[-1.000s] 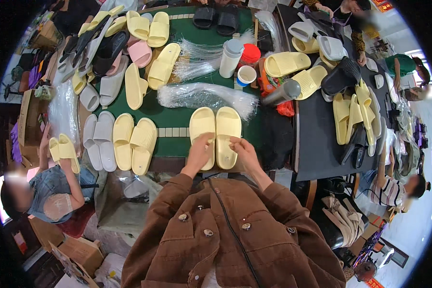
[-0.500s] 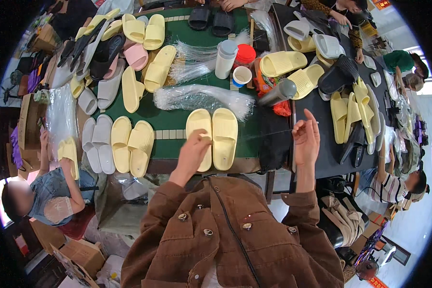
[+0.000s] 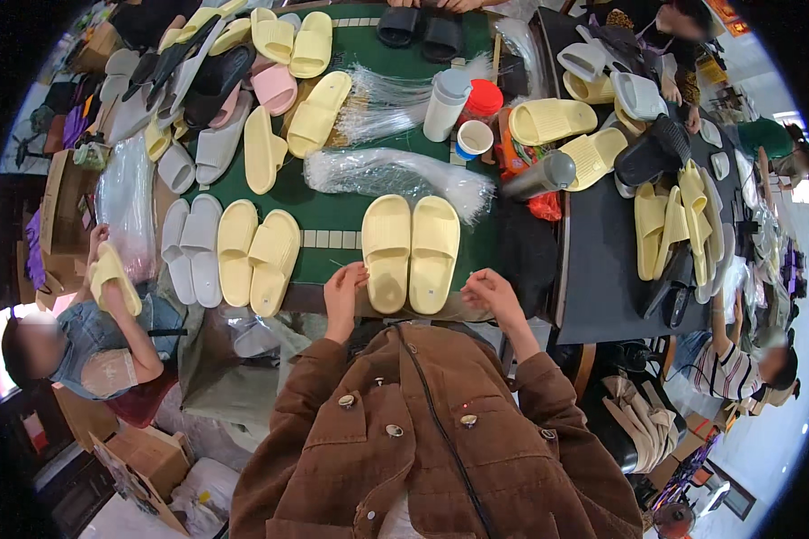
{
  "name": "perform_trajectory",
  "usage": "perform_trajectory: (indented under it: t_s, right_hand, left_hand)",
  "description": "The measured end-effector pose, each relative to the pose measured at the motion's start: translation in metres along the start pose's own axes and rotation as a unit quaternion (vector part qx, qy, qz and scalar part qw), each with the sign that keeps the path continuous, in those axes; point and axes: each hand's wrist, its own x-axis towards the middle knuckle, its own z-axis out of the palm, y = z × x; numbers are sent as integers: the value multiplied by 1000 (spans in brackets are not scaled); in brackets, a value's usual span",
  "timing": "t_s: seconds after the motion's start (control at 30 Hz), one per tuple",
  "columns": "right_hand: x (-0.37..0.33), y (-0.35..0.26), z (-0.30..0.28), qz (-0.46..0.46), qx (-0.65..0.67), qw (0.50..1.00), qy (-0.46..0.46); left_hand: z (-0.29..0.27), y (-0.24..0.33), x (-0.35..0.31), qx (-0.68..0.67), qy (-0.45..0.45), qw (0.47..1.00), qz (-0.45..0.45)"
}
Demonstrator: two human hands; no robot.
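A pair of pale yellow slide slippers [image 3: 411,256] stands side by side at the front edge of the green-topped table, toes away from me. At the outer side of the left slipper is my left hand [image 3: 343,293], its fingers pinched; a faint, thin clear strand shows by the fingertips. My right hand [image 3: 494,296] is beside the right slipper, a little apart from it, with thumb and fingers drawn together; whatever is between them is too fine to make out. Just beyond the slippers lies a bundle of clear plastic strands [image 3: 395,175].
Grey slippers [image 3: 192,251] and another yellow pair [image 3: 259,256] sit to my left. Farther back stand a white bottle [image 3: 446,106], a paper cup [image 3: 474,140] and a grey tumbler [image 3: 541,175]. Slippers pile up at both sides. Co-workers sit left, right and across.
My right hand has come down and left, from a raised spot out to the right to beside the right slipper. My left hand has moved off the left slipper's top to its outer edge.
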Motion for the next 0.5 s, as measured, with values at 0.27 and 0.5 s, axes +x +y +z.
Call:
perform_trajectory:
  t_s: [0.27, 0.5]
  right_hand:
    - [14, 33, 25, -5, -68, 997, 39]
    - [46, 46, 45, -75, -205, 975, 49]
  left_hand:
    - [4, -34, 6, 191, -175, 965, -25]
    - [30, -55, 21, 400, -117, 903, 103]
